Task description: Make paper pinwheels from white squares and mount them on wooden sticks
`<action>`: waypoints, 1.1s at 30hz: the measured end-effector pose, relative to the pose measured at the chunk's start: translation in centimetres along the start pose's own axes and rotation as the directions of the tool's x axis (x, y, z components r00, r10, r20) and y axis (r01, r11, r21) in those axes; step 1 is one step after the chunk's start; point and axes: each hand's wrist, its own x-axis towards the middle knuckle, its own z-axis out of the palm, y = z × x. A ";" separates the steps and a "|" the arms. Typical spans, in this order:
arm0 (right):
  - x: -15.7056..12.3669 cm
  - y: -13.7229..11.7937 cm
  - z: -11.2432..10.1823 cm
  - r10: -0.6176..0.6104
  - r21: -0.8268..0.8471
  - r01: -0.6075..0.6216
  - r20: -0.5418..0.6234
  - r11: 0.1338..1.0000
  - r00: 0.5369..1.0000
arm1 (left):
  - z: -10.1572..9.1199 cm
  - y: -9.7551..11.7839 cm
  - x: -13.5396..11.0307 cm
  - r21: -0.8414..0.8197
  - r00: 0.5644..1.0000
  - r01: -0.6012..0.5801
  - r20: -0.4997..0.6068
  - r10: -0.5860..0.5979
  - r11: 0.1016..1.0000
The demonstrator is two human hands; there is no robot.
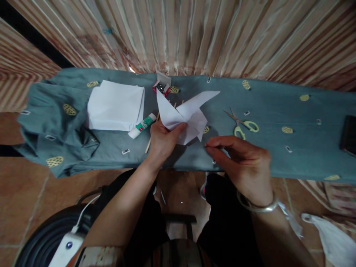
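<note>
A folded white paper pinwheel (191,118) is held above the cloth-covered table. My left hand (166,139) is closed on its lower left part, thumb pressed over the middle of the paper. To the right of the pinwheel and apart from it, my right hand (240,159) pinches a tiny pin-like piece (206,145) between thumb and forefinger; its exact kind is too small to tell. Behind the pinwheel sits an opened small red box (161,88) with shiny metal bits inside. Thin wooden sticks (148,145) lie partly hidden under the paper and my left hand.
A stack of white paper (115,105) and a glue stick (142,126) lie on the left. Scissors with light green handles (241,124) rest open on the right. A dark object (349,135) is at the right edge of the green cloth (303,148). A pleated curtain (178,37) hangs behind.
</note>
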 end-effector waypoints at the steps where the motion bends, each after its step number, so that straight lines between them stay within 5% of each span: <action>1: 0.0 -0.2 0.1 -0.004 0.017 0.004 -0.005 1.000 1.000 | 0.0 0.0 0.0 0.000 1.000 -0.006 0.008 0.006 1.000; 18: 1.1 0.9 1.9 -0.255 -0.411 0.224 -0.022 0.884 0.967 | 0.7 1.0 -2.2 -0.017 0.995 -0.040 0.095 0.041 0.999; 33: 1.6 2.7 1.9 -0.181 -0.305 0.177 0.016 0.936 0.983 | 0.8 0.1 -2.6 -0.089 0.991 -0.048 0.117 0.058 0.995</action>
